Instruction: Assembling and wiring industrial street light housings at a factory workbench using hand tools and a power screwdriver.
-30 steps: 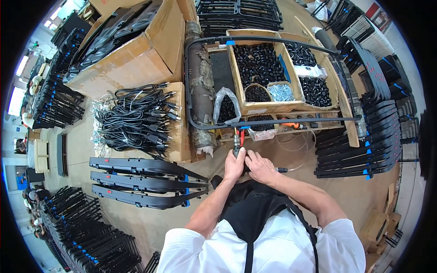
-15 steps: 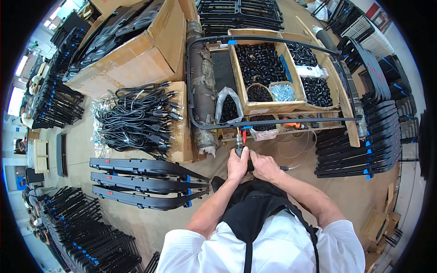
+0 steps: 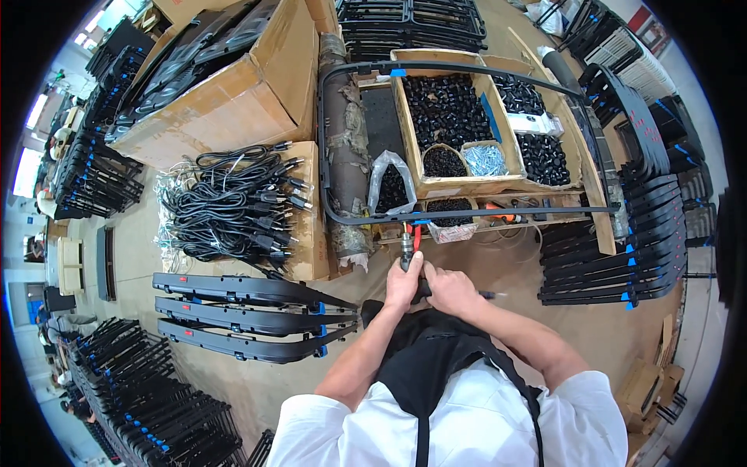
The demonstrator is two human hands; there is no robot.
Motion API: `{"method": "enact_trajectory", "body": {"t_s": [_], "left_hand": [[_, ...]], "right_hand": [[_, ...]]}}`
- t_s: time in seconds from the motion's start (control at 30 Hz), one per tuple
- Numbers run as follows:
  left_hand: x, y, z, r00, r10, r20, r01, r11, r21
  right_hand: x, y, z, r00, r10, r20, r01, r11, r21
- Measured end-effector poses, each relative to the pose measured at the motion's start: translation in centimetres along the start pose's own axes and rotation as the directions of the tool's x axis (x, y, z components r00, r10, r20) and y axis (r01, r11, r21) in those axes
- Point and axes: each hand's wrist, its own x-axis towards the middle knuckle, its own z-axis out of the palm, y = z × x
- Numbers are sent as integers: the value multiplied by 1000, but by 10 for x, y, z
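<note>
Both hands close around a power drill (image 3: 407, 247) in front of my body. My left hand (image 3: 402, 285) wraps its front part just behind the metal chuck. My right hand (image 3: 451, 291) grips the rear, with the fingers curled and the handle mostly hidden. From the chuck the bit points away from me, up to the near bar of a rounded black tube frame (image 3: 467, 212); I cannot tell whether it has entered the bar. That frame lies across padded supports, above the parts boxes. Blue tape marks its bars.
A wooden box (image 3: 424, 187) holds black fittings and a bag of silver screws (image 3: 484, 160). Black power cords (image 3: 229, 202) are piled on a carton at left, beside three curved black panels (image 3: 241, 319). An orange-handled tool (image 3: 502, 212) lies beneath the frame. More frames (image 3: 607, 257) stand at right.
The drill and both hands have drawn slightly toward my body. My right hand has shifted a little left, and the near bar of the frame sits marginally lower in view.
</note>
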Motion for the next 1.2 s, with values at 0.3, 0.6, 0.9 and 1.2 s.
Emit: {"method": "enact_trajectory", "body": {"t_s": [0.3,0.6,0.9,1.2], "left_hand": [[-6,6,17,989,92,-117,-34,906,422],[-19,24,18,988,101,-118,-31,873,486],[-22,28,20,993,47,-110,14,869,495],[-2,-4,7,995,84,-49,-70,966,248]], "right_hand": [[-4,31,21,993,-98,-65,108,976,189],[-2,38,30,989,-113,-95,136,948,289],[-3,49,35,961,-191,-201,247,920,305],[-1,5,-13,998,-60,2,59,992,108]]}}
